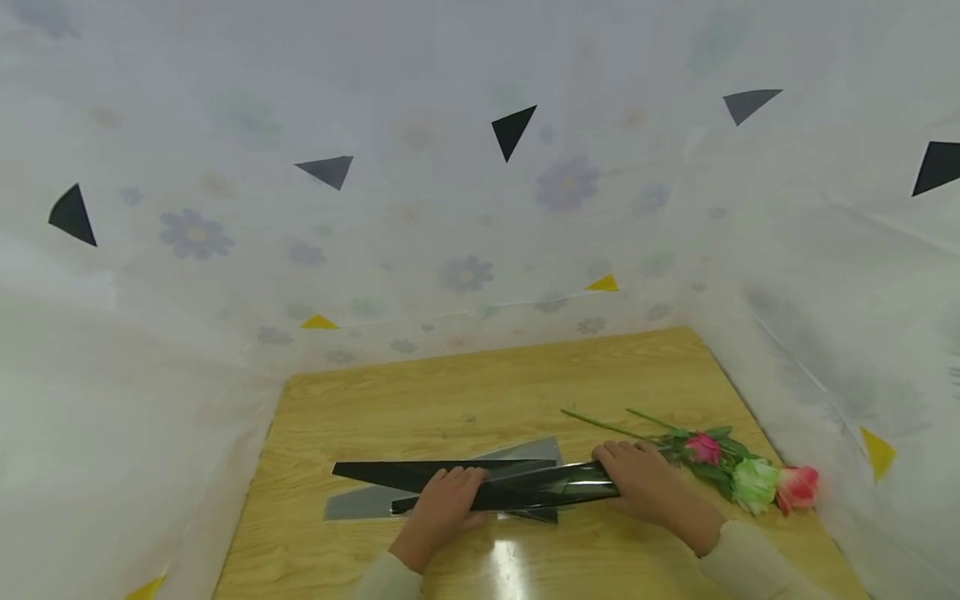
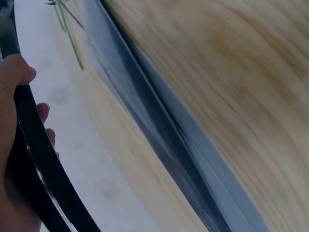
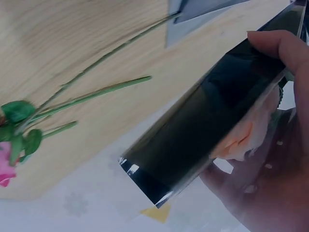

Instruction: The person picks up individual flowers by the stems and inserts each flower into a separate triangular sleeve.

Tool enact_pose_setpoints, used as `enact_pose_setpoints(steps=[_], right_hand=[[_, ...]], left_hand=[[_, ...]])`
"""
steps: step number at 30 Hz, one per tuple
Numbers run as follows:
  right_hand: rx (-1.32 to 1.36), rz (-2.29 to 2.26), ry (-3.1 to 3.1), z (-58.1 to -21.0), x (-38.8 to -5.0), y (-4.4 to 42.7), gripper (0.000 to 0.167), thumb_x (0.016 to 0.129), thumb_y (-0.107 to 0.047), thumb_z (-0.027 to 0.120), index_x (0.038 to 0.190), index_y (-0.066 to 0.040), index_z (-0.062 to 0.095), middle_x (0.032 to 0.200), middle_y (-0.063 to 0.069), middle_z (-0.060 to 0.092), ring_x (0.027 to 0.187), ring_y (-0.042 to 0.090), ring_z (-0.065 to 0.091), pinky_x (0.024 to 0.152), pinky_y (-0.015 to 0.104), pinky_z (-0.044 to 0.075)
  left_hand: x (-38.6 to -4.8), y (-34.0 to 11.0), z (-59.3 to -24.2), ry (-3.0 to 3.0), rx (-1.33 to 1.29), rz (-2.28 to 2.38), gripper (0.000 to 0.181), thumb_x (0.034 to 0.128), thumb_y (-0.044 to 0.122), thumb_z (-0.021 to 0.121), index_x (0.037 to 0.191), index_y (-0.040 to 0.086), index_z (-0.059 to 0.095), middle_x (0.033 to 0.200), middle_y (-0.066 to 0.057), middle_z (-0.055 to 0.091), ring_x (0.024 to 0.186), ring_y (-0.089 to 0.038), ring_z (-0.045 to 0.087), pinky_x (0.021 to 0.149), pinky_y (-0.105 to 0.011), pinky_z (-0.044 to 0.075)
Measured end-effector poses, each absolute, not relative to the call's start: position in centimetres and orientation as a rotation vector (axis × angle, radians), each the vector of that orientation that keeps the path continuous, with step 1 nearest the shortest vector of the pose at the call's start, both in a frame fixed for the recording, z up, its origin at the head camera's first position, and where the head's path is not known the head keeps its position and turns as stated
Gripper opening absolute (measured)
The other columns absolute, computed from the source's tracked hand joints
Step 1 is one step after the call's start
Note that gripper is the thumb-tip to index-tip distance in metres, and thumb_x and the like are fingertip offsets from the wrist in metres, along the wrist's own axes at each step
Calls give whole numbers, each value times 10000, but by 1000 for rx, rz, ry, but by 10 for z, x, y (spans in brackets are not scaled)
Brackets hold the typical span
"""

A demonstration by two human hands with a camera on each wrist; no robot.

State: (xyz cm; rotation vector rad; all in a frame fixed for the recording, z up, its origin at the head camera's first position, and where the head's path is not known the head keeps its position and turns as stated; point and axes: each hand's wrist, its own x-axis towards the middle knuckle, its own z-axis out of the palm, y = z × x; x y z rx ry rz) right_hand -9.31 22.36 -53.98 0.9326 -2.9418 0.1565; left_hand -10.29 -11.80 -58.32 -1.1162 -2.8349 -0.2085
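A shiny black flower sleeve [image 1: 536, 485] with a clear side is held level above the table by both hands. My left hand [image 1: 448, 504] grips its narrow left part, thumb and fingers wrapped around it in the left wrist view. Around the wide right end curls my right hand [image 1: 648, 483]. A peach-coloured artificial rose [image 3: 248, 133] shows through the clear side in the right wrist view; its stem is hidden. Beneath the hands lie more black and grey flower sleeves [image 1: 360, 506], overlapping flat on the table.
To the right on the wooden table [image 1: 465, 400] lie artificial roses: one magenta [image 1: 703, 450], one pale green [image 1: 754, 485], one pink-red [image 1: 798, 488], their green stems pointing left. White floral curtains [image 1: 465, 208] with triangular pennants enclose the table's back and sides.
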Motion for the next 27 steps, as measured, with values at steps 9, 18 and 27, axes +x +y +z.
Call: enact_pose_setpoints(steps=[9, 18, 27], right_hand=[[992, 136, -2859, -535, -97, 169, 620, 715, -525, 728, 1139, -112, 541, 1075, 32, 598, 945, 221, 587, 776, 439, 450], [988, -48, -2835, -541, -101, 145, 658, 657, -501, 782, 1115, -97, 539, 1026, 39, 597, 905, 218, 574, 776, 431, 448], [929, -41, -2855, -550, -106, 176, 634, 641, -400, 826, 1124, -99, 546, 1044, 55, 606, 918, 237, 586, 776, 438, 454]], left_hand=[[-107, -63, -571, -2837, -1125, -97, 734, 734, 535, 707, 1314, 177, 436, 1234, 50, 548, 1049, -117, 555, 838, -363, 456], [-111, -48, -564, -2801, -1077, -73, 669, 747, 554, 688, 1258, 188, 458, 1191, 64, 553, 1067, -103, 539, 820, -359, 451], [-121, -81, -579, -2842, -1052, -152, 585, 731, 448, 755, 1178, 167, 502, 1052, 54, 613, 766, -82, 600, 660, -272, 493]])
